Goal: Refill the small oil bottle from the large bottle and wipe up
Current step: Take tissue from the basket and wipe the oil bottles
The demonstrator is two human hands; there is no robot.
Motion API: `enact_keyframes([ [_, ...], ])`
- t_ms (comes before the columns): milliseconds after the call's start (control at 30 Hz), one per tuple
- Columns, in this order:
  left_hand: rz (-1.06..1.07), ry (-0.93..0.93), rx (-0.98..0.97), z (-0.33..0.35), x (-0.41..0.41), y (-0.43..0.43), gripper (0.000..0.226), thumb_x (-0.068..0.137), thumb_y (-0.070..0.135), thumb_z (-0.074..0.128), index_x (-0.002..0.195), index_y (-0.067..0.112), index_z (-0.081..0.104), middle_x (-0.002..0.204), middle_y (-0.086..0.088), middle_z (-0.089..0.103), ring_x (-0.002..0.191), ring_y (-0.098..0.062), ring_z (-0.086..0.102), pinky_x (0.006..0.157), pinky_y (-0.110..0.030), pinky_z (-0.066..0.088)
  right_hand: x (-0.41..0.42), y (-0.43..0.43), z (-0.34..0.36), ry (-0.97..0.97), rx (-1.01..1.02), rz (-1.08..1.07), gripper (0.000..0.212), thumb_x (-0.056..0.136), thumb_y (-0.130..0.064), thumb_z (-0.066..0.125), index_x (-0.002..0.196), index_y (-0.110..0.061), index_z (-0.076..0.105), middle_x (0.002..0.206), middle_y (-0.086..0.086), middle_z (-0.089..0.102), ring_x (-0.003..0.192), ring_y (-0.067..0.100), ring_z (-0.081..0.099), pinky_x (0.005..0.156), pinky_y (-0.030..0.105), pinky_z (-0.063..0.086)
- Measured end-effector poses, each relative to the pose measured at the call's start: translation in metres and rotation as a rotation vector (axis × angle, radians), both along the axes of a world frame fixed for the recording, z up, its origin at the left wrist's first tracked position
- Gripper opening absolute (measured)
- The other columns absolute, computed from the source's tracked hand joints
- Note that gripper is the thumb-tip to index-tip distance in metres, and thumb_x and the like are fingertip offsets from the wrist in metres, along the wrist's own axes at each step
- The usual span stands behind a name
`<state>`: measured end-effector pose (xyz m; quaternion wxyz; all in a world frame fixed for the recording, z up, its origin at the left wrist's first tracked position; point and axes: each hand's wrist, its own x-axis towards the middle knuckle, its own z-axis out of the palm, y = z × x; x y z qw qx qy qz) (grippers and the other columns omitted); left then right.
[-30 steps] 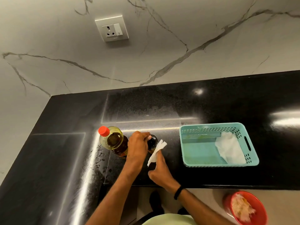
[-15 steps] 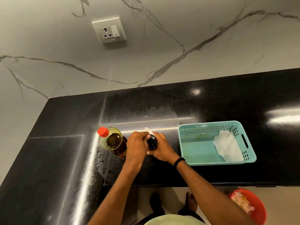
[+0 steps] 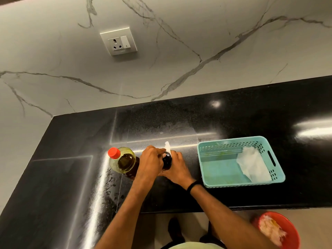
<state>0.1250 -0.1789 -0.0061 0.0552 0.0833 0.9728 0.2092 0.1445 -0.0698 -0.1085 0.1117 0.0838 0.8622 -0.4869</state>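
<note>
Left hand (image 3: 150, 163) clamped the small dark, black-capped oil bottle (image 3: 167, 160) steady, just right of the red-capped large bottle (image 3: 124, 161); right hand (image 3: 177, 168) pressed white tissue (image 3: 168, 147) around it, evidently wiping.

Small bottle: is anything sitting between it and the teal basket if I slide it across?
Nothing visible. The small bottle is held between the left hand and right hand, with tissue at it. The counter stretch to the teal basket is bare.
</note>
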Motion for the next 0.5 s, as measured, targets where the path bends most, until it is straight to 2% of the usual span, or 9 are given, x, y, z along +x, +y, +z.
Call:
enact_keyframes([
  [100,0.012,0.0,0.015,0.001,0.0,0.0,0.031,0.095,0.017,0.06,0.125,0.016,0.068,0.115,-0.008,0.066,0.105,-0.02,0.061,0.087,-0.021,0.044,0.002,-0.005,-0.003,0.092,0.043,-0.105,0.067,0.06,-0.045,0.084,0.11,-0.018,0.049,0.111,0.002,0.05,0.095,0.021,0.056,0.076,0.039,0.054],
  [167,0.007,-0.005,0.013,0.003,0.0,0.0,0.031,0.095,0.019,0.06,0.125,0.017,0.068,0.115,-0.008,0.066,0.103,-0.02,0.061,0.088,-0.022,0.045,-0.008,0.004,0.001,0.135,0.053,0.014,0.059,0.063,-0.038,0.083,0.108,-0.016,0.051,0.108,0.002,0.054,0.095,0.022,0.057,0.075,0.037,0.053],
  [233,0.004,-0.003,0.014,0.005,0.0,0.002,0.031,0.095,0.02,0.06,0.125,0.016,0.068,0.114,-0.01,0.067,0.103,-0.021,0.063,0.089,-0.025,0.048,-0.021,0.018,0.008,0.118,0.075,0.2,0.054,0.065,-0.033,0.08,0.11,-0.019,0.054,0.109,0.001,0.058,0.101,0.023,0.059,0.082,0.036,0.052],
  [367,-0.01,0.003,0.019,0.007,0.0,0.006,0.031,0.095,0.019,0.06,0.125,0.016,0.068,0.115,-0.011,0.067,0.103,-0.024,0.064,0.091,-0.028,0.048,-0.037,0.044,0.02,-0.018,0.048,0.406,0.077,0.067,-0.023,0.082,0.135,-0.029,0.048,0.12,-0.002,0.061,0.11,0.017,0.058,0.094,0.033,0.05],
  [500,-0.009,0.006,0.031,0.006,0.0,0.01,0.024,0.094,0.013,0.059,0.112,0.01,0.074,0.1,-0.014,0.071,0.087,-0.024,0.064,0.074,-0.026,0.047,-0.025,0.047,0.026,-0.084,-0.227,0.399,0.099,0.074,0.0,0.071,0.154,-0.03,0.021,0.125,-0.002,0.059,0.113,0.014,0.058,0.086,0.021,0.052],
])
